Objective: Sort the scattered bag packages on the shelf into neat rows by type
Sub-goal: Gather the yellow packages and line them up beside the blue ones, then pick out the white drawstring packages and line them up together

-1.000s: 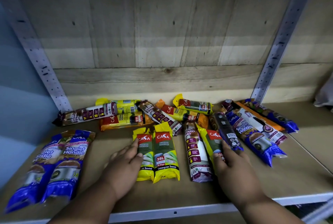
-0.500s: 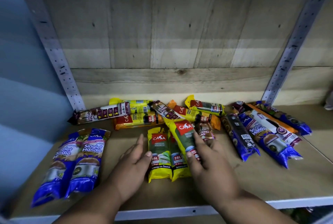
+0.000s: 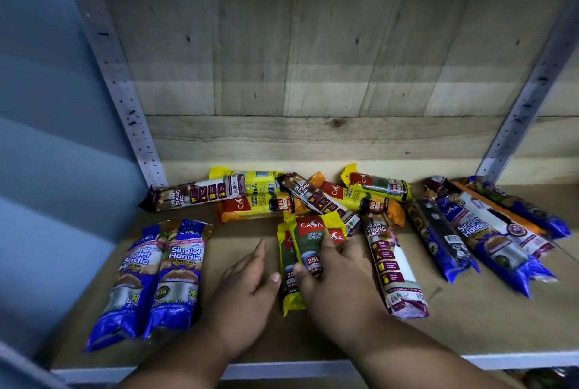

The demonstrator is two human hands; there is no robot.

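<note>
Three yellow 25L packs lie bunched at the front middle of the shelf. My right hand (image 3: pixel 336 276) grips the top yellow pack (image 3: pixel 308 241), laid over the two others (image 3: pixel 286 263). My left hand (image 3: pixel 250 288) rests flat and open on the board just left of them, its thumb beside the lowest pack. Two blue Singlet Handle packs (image 3: pixel 156 276) lie side by side at the front left. A maroon Draw String pack (image 3: pixel 390 263) lies right of my right hand.
A loose heap of orange (image 3: pixel 260 205), yellow (image 3: pixel 376 183) and maroon packs (image 3: pixel 194 194) sits along the back. More blue packs (image 3: pixel 488 241) lie slanted at the right. Perforated metal uprights (image 3: pixel 125 100) stand at both back corners. The wooden shelf board (image 3: pixel 470 319) ends in a white front edge.
My right hand took a yellow pack from the right, carried it left and set it over the two yellow packs. My left hand stayed beside them. The camera view shifted left.
</note>
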